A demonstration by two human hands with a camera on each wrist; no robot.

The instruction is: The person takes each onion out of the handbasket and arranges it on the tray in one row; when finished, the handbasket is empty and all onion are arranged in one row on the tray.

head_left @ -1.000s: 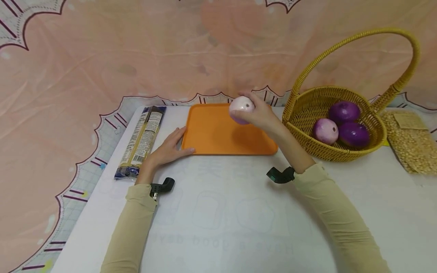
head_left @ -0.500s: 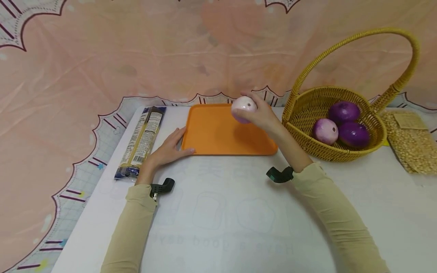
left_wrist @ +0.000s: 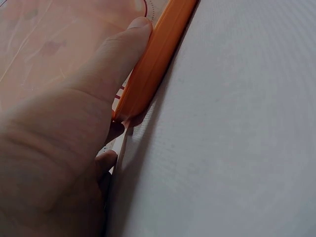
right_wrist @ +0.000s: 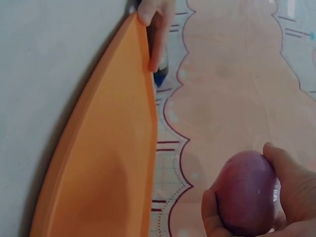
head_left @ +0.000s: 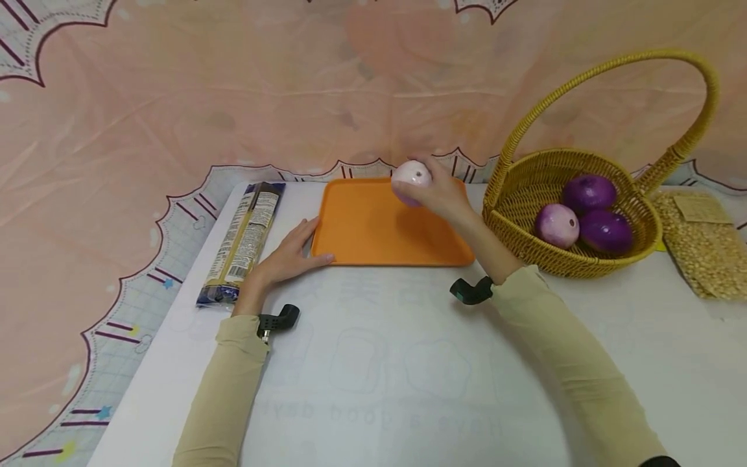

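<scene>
Right hand (head_left: 441, 193): curled round the onion (head_left: 408, 172), above the orange tray (head_left: 356, 224); glossy skin (perhaps slick) could slip if grip loosens;
Left hand (head_left: 290, 255): spread at tray's corner; pushing might skew it

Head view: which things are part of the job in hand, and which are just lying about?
In the job:
onion, held by the right hand
tray, touched by the left hand
basket with three more onions, probably

Apparently just lying about:
long packet
bag of grain
</scene>
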